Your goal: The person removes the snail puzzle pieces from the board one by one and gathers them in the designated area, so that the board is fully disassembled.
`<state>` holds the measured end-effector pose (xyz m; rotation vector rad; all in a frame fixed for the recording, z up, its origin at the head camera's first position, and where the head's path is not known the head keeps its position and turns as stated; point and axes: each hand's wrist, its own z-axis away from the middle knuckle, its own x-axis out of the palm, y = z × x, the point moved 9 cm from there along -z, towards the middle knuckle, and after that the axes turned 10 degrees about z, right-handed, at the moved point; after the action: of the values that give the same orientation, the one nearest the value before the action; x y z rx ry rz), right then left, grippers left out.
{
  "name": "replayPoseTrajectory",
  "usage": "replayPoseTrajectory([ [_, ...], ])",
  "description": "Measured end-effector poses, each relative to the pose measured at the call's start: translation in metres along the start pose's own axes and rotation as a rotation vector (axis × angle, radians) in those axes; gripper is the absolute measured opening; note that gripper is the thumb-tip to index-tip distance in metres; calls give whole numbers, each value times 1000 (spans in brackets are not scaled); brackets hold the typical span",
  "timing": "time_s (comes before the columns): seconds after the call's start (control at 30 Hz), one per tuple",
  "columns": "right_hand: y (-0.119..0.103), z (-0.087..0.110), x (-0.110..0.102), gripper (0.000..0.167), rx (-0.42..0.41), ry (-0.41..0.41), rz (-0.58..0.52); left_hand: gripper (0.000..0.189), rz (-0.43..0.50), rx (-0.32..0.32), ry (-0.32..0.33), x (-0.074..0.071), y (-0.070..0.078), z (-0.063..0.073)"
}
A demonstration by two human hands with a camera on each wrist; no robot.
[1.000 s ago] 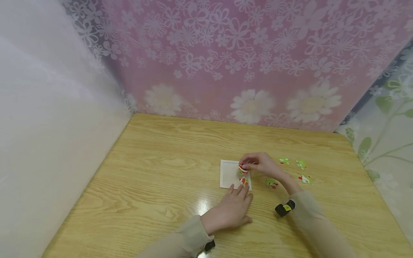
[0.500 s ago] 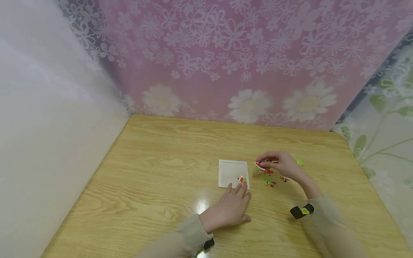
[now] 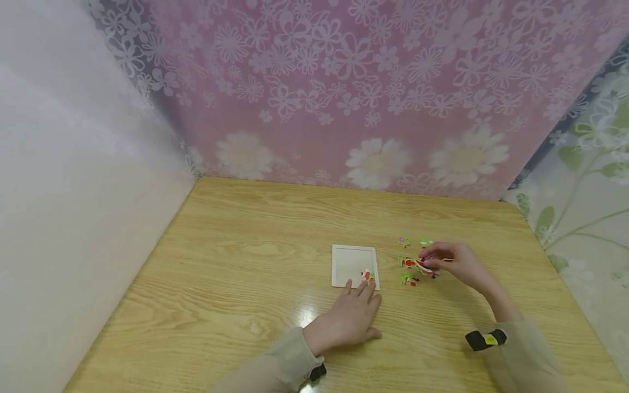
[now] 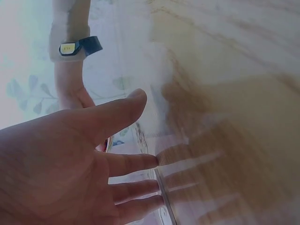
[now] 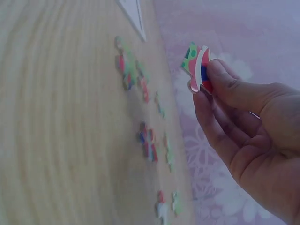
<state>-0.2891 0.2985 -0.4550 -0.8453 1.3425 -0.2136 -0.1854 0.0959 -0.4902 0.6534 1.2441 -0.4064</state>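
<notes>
My right hand (image 3: 459, 266) pinches a jigsaw puzzle piece (image 5: 199, 70) between thumb and fingertips. Green, pink, white, blue and red show on the piece, which is held up off the table over other loose pieces. My left hand (image 3: 346, 319) lies with straight, spread fingers, its fingertips at the near edge of a square white puzzle tray (image 3: 336, 267). A red, white and green piece (image 3: 367, 276) sits in the tray's near right corner. In the left wrist view the left fingers (image 4: 133, 162) reach to the tray's edge and hold nothing.
Several loose puzzle pieces lie right of the tray, among them a green and red one (image 3: 410, 279) and one with a purple spot (image 3: 403, 239). The right hand hides part of the group. A pink flowered cloth (image 3: 304, 109) hangs behind the wooden table (image 3: 245, 245).
My right hand has carried the pinched piece from above the tray rightward, over the loose pieces. The left hand has stayed at the tray's edge.
</notes>
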Motion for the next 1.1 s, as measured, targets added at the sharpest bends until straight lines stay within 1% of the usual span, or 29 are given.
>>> replayPoseTrajectory([
  [0.13,15,14,5,16,0,-28,26,78,13,6,6,-1,1,1],
  [0.23,19,21,8,14,-12,-45,69,78,15,7,5,-1,0,1],
  [0.3,20,26,10,13,-2,-55,111,78,11,9,5,-2,0,1],
  [0.37,21,29,11,12,1,-50,180,78,13,8,3,-2,0,1],
  [0.43,23,30,12,10,17,-41,228,77,14,8,2,-2,0,0],
  [0.57,23,31,13,10,23,-17,275,77,19,9,2,-2,0,1],
  [0.77,14,31,12,16,-60,64,358,77,22,10,4,-1,-1,0],
  [0.83,12,32,9,16,-68,97,357,77,22,11,7,0,-1,-1],
  [0.93,11,33,3,13,-43,129,325,75,23,16,16,1,-2,-1],
  [1.0,9,32,0,12,-29,139,303,74,25,19,23,2,-3,-1],
  [1.1,4,28,-3,10,-35,151,313,75,37,27,35,3,-5,0],
])
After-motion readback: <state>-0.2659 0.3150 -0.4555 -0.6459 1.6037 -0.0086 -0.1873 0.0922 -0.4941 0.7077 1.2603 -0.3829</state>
